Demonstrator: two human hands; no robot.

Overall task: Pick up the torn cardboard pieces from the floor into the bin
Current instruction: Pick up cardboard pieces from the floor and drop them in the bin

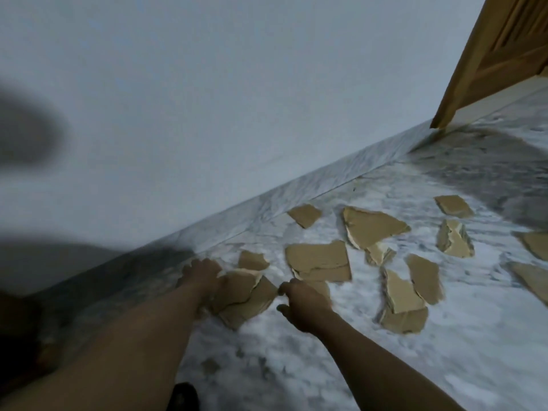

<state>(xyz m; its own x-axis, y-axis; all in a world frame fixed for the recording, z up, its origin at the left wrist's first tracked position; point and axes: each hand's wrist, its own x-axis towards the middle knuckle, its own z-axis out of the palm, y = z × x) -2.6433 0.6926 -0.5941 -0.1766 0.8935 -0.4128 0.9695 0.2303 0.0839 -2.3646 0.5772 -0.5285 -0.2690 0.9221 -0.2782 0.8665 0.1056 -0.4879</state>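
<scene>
**Brown card on veined marble**

The cardboard pieces (318,258) are brown paperboard, matt and dry-looking; their torn edges are rough and ragged, and some faces are peeled to a paler inner layer; the floor (355,351) is white-and-grey veined marble, smooth with a soft sheen; the skirting (267,200) looks like the same veined stone; the wall (237,99) is pale, even and matt; the door (504,40) is yellow-brown wood with a smooth finish.

Hemming in the left and far side with wall (237,99) and skirting (296,197), with door (489,63) at the far right. Crowding the mid-floor with pieces (318,258), lying close or overlapping, narrow gaps between. Leaving bare floor (385,366) open in the near right.
</scene>
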